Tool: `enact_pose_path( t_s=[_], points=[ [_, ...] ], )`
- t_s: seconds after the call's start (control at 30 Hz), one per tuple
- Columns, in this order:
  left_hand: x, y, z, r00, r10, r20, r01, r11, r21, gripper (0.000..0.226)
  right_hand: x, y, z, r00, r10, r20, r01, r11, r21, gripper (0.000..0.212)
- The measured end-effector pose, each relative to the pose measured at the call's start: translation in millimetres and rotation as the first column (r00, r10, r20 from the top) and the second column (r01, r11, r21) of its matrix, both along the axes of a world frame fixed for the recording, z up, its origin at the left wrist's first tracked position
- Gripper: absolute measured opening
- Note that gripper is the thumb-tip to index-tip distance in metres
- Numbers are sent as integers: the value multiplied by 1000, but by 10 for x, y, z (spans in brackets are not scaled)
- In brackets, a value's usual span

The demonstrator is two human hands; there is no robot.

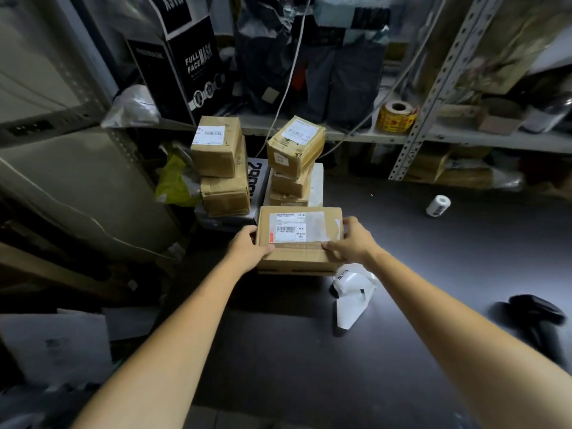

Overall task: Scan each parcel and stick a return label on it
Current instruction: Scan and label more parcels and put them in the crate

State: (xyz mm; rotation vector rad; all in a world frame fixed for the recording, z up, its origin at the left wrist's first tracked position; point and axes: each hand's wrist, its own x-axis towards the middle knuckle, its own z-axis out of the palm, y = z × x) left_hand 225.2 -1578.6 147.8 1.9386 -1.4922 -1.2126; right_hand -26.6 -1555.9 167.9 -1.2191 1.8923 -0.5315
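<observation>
cardboard, low over the dark table, just before two stacks — parcel clasped at both ends, left hand curled on the left edge, right hand on the right. might topple the stacks if shoved forward — or go unscanned, with both hands busy and scanner lying well apart, rightward.

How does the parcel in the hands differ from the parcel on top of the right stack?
The held parcel is flat and wide; the top parcel of the right stack is more cube-like. The left hand and right hand grip the held parcel at its sides; nothing touches the top parcel of the right stack. Both are brown cardboard with a white barcode label on top.
</observation>
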Motion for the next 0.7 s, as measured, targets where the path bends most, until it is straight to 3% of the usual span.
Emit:
enact_pose_path(
  t_s=[0.1,0.23,0.4,0.7],
  points=[
    [-196,80,185,995,-47,-89,47,999,6,86,-240,112,226,999,2,-35,-3,999,-34,75],
    [-583,220,405,983,-131,-131,124,991,-56,71,-639,311,470,999,-13,-36,11,999,-48,75],
    [-1267,417,653,969,-198,-144,188,979,-83,70,-1250,617,615,997,-55,-48,51,996,-77,72],
    [-2614,951,436,963,-202,-179,207,978,7,76,-2520,1263,473,990,-71,-121,67,997,-33,72]
  ],
)
